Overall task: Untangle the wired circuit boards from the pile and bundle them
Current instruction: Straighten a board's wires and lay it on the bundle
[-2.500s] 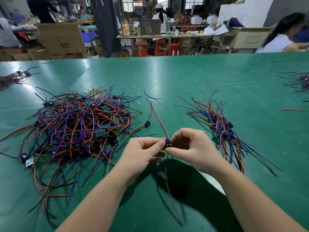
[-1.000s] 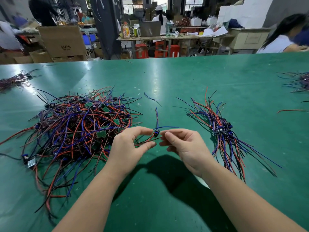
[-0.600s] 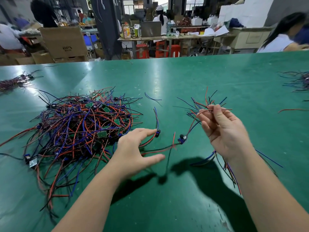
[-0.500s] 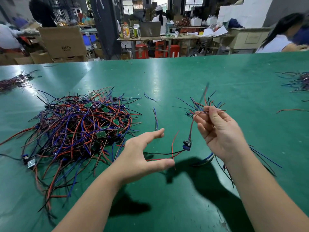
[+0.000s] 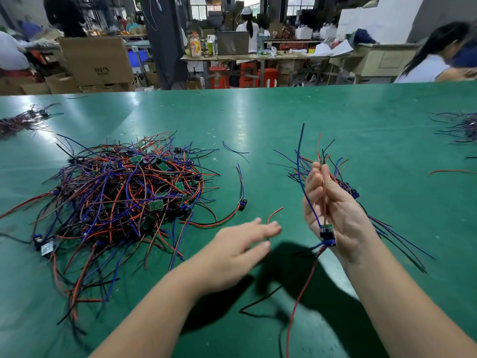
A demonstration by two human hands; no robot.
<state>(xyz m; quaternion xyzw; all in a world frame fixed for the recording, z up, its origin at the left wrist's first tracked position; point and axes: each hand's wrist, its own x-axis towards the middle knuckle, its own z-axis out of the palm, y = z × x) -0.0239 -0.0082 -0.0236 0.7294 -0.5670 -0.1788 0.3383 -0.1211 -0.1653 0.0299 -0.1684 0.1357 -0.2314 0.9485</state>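
around you, the green table (image 5: 258,117) carries a big tangled pile (image 5: 124,197) of red, blue and black wires with small green boards in it, on your left. a stray wired piece (image 5: 242,204) lies between the pile and your hands, its black end just off the pile's edge. a loose blue wire (image 5: 235,151) lies further out. the bundle (image 5: 347,186) lies on your right, but your right hand (image 5: 333,210) stands in front of it and hides its middle. a left heap (image 5: 20,121) and a right heap (image 5: 462,127) sit at the far corners, with a lone red wire (image 5: 449,172) near the right one. beyond the table are a cardboard box (image 5: 98,60), a cluttered bench (image 5: 258,56) and a person (image 5: 428,65) in white.

your left hand (image 5: 240,246) hovers low over the table, palm down, fingers straight and close together, holding nothing. it is blurred. a red wire end (image 5: 275,212) curls up just past its fingertips.

your right hand is upright, palm turned left, and pinches the wires of one wired board (image 5: 327,235) up by the fingertips. that board hangs in the air beside the heel of the hand: a small green board with a dark blue part below it. blue, red and black ends stick up above the fingers. a trailing red wire (image 5: 299,301) and a trailing black wire (image 5: 258,302) drop toward you, blurred.
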